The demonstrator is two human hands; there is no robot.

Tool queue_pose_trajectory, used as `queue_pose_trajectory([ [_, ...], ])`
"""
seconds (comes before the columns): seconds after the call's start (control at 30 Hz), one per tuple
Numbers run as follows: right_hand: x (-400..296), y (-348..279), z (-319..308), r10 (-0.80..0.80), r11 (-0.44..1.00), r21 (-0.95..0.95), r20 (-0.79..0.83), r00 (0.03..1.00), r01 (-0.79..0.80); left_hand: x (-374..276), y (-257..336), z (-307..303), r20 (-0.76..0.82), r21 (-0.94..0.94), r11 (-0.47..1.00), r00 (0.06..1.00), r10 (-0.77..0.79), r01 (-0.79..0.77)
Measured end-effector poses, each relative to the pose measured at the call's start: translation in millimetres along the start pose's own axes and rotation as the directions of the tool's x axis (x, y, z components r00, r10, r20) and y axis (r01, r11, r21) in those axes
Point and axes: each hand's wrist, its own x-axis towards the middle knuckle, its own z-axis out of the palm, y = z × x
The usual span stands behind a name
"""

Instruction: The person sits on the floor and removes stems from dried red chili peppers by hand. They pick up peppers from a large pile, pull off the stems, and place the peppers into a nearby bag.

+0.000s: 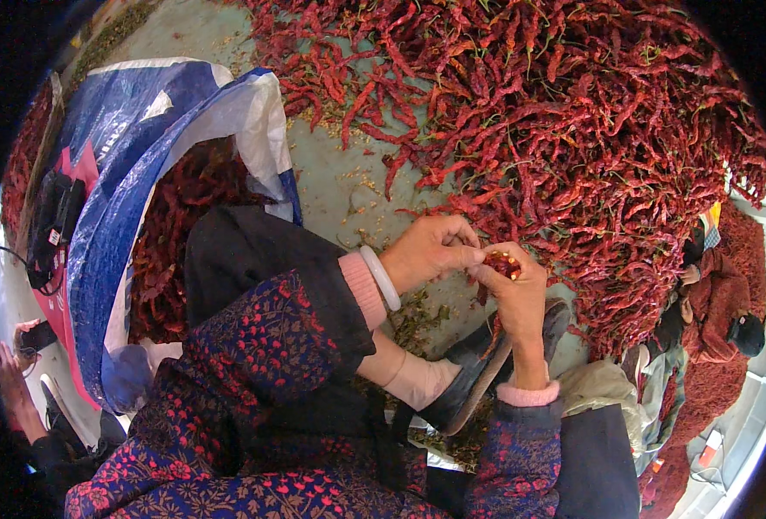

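Note:
In my right hand (522, 285) is a piece of dried red chilli (502, 262), torn so that pale seeds show. My left hand (431, 253), with a pale bangle on its wrist, meets it there, thumb tip against the right fingertips. Whether the left fingers pinch the chilli is hidden. Just beyond both hands spreads a large heap of dried red chillies (551, 130). To the left of my knee, a blue and white woven plastic sack (117, 188) gapes with dark red chillies (175, 227) inside.
Loose seeds and scraps dot the grey-green floor (331, 168). Below my hands are my dark shoes (464, 383). At right, a person in a rust-coloured top (717, 305) is beside more chillies. Another person's hand (16, 383) shows at far left, near a black bag (52, 227).

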Motion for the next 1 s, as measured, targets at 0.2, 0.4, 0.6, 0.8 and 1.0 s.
queue_pose_trajectory([
  [0.2,1,6,2,0.061,0.988,0.141,0.061,0.996,-0.070,1,-5,-3,-0.041,-0.071,0.997,0.999,-0.005,0.002],
  [0.4,-1,-4,-10,0.262,0.913,0.273,0.175,0.949,-0.302,1,1,-5,-0.102,-0.176,0.978,0.986,-0.129,0.109],
  [0.6,0,5,1,0.260,0.837,0.467,0.123,0.958,-0.287,1,0,-4,-0.103,-0.190,0.976,0.987,-0.125,0.104],
  [0.8,4,32,-12,0.406,0.419,0.887,0.011,0.914,-0.196,-2,-8,3,-0.036,0.273,0.937,0.971,0.238,-0.220],
  [1.0,-16,55,15,0.508,0.322,0.921,0.028,0.861,-0.220,-11,-5,16,0.212,0.528,0.630,0.806,0.552,-0.570],
])
